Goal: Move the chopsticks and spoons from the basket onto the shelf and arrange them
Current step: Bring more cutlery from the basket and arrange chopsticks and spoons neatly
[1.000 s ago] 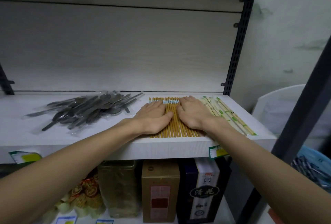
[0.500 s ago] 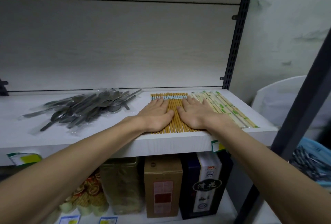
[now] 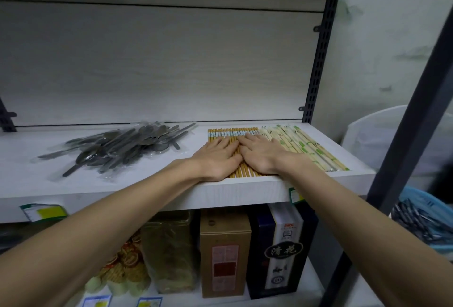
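**Hands flat on the chopstick row, slid back toward the shelf lip**

Since the earlier frames both hands have slid toward the front edge; more of the blue-banded tips show at 12 o'clock of the fingers. Left hand (image 3: 215, 159) and right hand (image 3: 259, 156) lie palm-down side by side, fingers straight and together, thumbs nearly touching. Neither grip curls round anything; they press flat on the yellow chopsticks (image 3: 234, 132). That row runs front to back on the shelf (image 3: 147, 189), directly under both palms, ends sticking out at 12 and at 6 between the wrists.

Pale wrapped chopsticks (image 3: 306, 145) lie touching the yellow row at 3 o'clock of the right hand, fanning slightly toward the shelf's right end. Spoons (image 3: 127, 145) in clear sleeves sit in a loose heap at 9 o'clock of the left hand, well apart from it.

Blue basket (image 3: 421, 218) at 4 o'clock, low and beyond a dark upright post (image 3: 404, 122), with dark utensils inside, blurred. Boxes (image 3: 225, 252) stand on the lower shelf at 6 o'clock. Price tags (image 3: 44, 212) hang on the lip.
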The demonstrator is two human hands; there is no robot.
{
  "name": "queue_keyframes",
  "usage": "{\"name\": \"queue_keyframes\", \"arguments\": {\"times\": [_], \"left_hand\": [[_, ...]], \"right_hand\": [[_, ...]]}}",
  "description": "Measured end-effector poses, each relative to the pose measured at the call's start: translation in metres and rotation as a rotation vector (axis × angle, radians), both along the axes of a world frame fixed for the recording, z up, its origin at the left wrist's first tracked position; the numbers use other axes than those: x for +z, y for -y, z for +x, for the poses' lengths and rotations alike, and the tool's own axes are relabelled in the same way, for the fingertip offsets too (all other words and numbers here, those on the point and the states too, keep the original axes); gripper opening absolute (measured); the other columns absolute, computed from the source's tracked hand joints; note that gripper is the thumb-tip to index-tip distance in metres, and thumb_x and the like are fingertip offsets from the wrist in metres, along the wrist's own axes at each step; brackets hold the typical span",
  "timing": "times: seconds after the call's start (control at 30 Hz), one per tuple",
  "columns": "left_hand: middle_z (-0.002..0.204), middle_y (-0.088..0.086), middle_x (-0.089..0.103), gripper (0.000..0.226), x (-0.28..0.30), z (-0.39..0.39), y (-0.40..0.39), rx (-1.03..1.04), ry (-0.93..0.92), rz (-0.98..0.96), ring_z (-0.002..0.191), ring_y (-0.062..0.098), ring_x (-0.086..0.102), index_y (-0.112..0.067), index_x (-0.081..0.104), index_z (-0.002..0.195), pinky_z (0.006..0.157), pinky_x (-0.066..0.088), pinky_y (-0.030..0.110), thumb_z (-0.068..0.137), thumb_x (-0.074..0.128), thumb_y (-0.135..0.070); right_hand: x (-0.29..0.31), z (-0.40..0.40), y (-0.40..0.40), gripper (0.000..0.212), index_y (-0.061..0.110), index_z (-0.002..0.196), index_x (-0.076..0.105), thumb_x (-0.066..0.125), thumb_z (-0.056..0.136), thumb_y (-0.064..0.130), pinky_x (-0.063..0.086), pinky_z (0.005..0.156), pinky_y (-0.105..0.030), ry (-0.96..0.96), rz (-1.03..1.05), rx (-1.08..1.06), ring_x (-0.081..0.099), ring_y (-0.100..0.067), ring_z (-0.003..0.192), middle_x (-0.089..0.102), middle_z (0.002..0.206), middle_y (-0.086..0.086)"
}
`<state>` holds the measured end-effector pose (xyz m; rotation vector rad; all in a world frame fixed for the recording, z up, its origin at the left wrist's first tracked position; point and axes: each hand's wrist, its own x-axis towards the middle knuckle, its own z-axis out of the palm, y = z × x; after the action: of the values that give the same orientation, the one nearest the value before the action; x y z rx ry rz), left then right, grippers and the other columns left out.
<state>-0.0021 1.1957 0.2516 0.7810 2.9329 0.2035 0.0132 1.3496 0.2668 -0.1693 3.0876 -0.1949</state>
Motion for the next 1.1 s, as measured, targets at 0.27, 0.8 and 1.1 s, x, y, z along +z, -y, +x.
{"name": "queue_keyframes", "arguments": {"times": [0.27, 0.8, 1.1], "left_hand": [[0.169, 0.006, -0.010, 0.078, 0.003, 0.016, 0.004, -0.005, 0.044, -0.032, 0.155, 0.020, -0.014, -0.022, -0.006, 0.161, 0.126, -0.004, 0.041, 0.093, 0.006, -0.059], [0.169, 0.000, 0.008, 0.057, 0.025, 0.061, 0.013, -0.008, 0.165, 0.259, 0.155, 0.014, 0.006, -0.017, 0.014, 0.161, 0.124, 0.002, 0.028, 0.109, 0.024, -0.036], [0.137, 0.004, 0.056, 0.055, 0.049, 0.028, 0.135, 0.088, -0.345, 0.061, 0.127, 0.029, 0.053, -0.020, 0.054, 0.133, 0.102, 0.043, 0.041, 0.095, 0.033, -0.053]], "right_hand": [[-0.002, 0.009, 0.003, 0.056, 0.021, 0.161, 0.002, 0.012, 0.108, 0.038, 0.001, 0.125, -0.045, 0.033, 0.040, 0.038, -0.004, -0.021, 0.155, -0.005, 0.169, -0.003], [0.006, 0.026, -0.001, 0.059, 0.012, 0.153, 0.036, 0.018, 0.106, 0.042, 0.024, 0.121, -0.041, 0.003, 0.002, 0.053, 0.029, -0.025, 0.148, 0.029, 0.163, -0.010], [0.020, 0.019, 0.083, 0.050, 0.011, 0.148, 0.042, 0.042, 0.102, 0.032, 0.038, 0.109, -0.039, -0.299, -0.141, 0.110, 0.044, -0.032, 0.136, 0.048, 0.149, -0.014]]}}
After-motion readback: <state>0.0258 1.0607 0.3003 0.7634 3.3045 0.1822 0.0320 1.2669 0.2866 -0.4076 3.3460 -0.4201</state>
